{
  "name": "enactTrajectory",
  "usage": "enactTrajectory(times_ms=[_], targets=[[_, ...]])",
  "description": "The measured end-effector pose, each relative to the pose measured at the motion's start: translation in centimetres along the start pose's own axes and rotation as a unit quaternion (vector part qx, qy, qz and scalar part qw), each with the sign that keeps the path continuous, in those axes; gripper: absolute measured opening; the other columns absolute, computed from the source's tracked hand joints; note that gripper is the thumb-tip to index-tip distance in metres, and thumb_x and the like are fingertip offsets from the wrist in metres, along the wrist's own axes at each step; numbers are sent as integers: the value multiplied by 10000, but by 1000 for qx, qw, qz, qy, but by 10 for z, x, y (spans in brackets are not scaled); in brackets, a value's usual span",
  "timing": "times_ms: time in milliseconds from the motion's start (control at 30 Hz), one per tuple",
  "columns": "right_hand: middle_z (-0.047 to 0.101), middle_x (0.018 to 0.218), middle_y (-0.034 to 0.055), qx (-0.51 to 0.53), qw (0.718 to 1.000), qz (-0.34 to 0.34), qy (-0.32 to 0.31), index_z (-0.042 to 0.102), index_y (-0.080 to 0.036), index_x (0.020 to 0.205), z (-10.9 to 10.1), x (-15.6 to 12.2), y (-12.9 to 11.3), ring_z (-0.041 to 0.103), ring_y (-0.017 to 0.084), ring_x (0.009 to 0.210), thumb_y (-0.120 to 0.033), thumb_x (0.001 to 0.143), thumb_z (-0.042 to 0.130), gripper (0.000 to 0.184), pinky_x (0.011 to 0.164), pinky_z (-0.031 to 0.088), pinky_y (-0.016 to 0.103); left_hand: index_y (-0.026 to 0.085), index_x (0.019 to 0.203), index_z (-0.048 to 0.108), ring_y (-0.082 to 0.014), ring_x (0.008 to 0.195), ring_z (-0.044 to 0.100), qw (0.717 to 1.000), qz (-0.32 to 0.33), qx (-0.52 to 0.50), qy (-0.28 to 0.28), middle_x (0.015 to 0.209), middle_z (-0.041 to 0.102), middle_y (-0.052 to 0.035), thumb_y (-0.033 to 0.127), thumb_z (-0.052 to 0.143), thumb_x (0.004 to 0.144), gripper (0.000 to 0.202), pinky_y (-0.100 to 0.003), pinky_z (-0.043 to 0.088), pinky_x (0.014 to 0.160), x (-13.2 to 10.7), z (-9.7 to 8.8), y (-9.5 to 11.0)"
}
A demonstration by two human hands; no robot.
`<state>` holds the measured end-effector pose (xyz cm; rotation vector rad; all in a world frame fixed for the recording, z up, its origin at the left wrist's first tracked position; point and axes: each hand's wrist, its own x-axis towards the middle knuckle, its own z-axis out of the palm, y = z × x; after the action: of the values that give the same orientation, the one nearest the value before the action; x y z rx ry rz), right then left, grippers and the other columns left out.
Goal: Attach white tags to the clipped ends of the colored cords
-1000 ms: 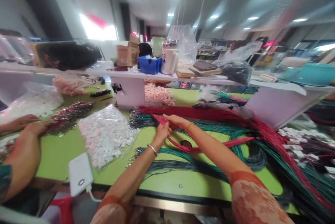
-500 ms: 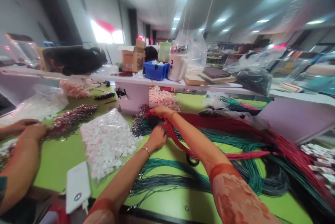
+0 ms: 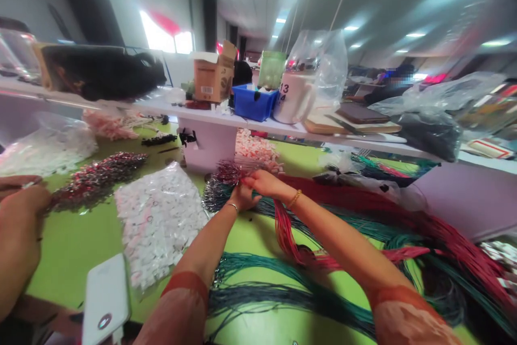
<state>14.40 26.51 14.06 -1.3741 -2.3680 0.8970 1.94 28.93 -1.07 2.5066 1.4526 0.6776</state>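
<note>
A long bundle of red wires [image 3: 363, 194] lies across the green table [image 3: 81, 248], with its metal-tipped end near the white shelf support. My right hand [image 3: 264, 183] is closed on that end of the red bundle. My left hand [image 3: 241, 198] sits right beside it, fingers curled on the same red wires. A loop of the red bundle [image 3: 288, 237] hangs below my right wrist. Green wires [image 3: 274, 302] lie under and around both arms.
A clear bag of small white parts [image 3: 157, 221] lies left of my hands. A white power bank [image 3: 105, 302] rests at the near edge. Another person's hands [image 3: 20, 199] work at the far left beside a pile of terminals [image 3: 97, 175]. A raised white shelf [image 3: 258, 125] carries boxes, a blue bin and a jug.
Both hands moved forward along the red bundle and came together at its tipped end. The head camera has tilted and moved closer. The loop of red wire lifted with the right hand.
</note>
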Motion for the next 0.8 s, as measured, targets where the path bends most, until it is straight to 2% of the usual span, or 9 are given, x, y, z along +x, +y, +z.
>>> enactTrajectory(times_ms=[100,200,267,367,433,567,700,800], targets=[[531,537,29,18,994,72,86,590,-135,673,9,3,-1,471,136,577,-284,901,446,308,558,358,240,126,1328,510,-334,1308,454,1000,6,30,-2,1370,539,-177,500,538,852,606,-457,318,1117,0,-1,-1],[452,476,-1,40,993,78,79,545,-154,650,10,6,-7,397,114,491,-282,894,457,289,504,323,243,139,1313,523,-307,1307,466,998,28,54,7,1354,557,-164,478,547,855,570,-433,340,1113,1,-1,-1],[386,461,-37,128,985,81,84,509,-171,666,10,4,-9,317,87,431,-316,908,429,293,448,268,225,112,1320,518,-308,1348,423,997,48,64,17,1384,532,-179,449,558,852,578,-437,305,1141,2,1,-2],[277,426,-78,281,943,162,77,422,-194,638,12,-7,-9,206,65,378,-369,916,417,328,393,181,206,125,1363,491,-301,1389,371,997,41,63,17,1461,461,-167,476,548,856,618,-440,276,1160,4,4,-3],[234,413,-95,319,925,201,58,391,-205,624,13,-19,-9,169,59,363,-401,900,449,344,374,153,204,145,1368,494,-293,1363,404,998,27,52,13,1453,472,-154,484,549,855,617,-440,292,1153,5,5,-4],[225,448,-109,388,911,117,72,383,-205,641,8,-46,-13,133,40,378,-462,855,530,364,371,138,188,159,1354,518,-283,1330,436,997,49,48,35,1401,524,-139,415,534,874,544,-445,302,1150,7,8,-1],[225,446,-106,371,917,125,76,349,-214,610,-7,-80,-27,158,39,381,-538,807,579,444,361,131,191,176,1412,464,-278,1393,360,997,34,64,23,1473,462,-126,447,489,894,585,-471,249,1174,10,9,-2],[286,503,-90,370,923,-17,106,422,-197,688,-29,-109,-42,224,46,415,-614,817,559,457,384,185,182,176,1446,427,-281,1441,280,997,25,77,-5,1527,394,-126,478,460,901,624,-491,182,1194,13,8,-6]])
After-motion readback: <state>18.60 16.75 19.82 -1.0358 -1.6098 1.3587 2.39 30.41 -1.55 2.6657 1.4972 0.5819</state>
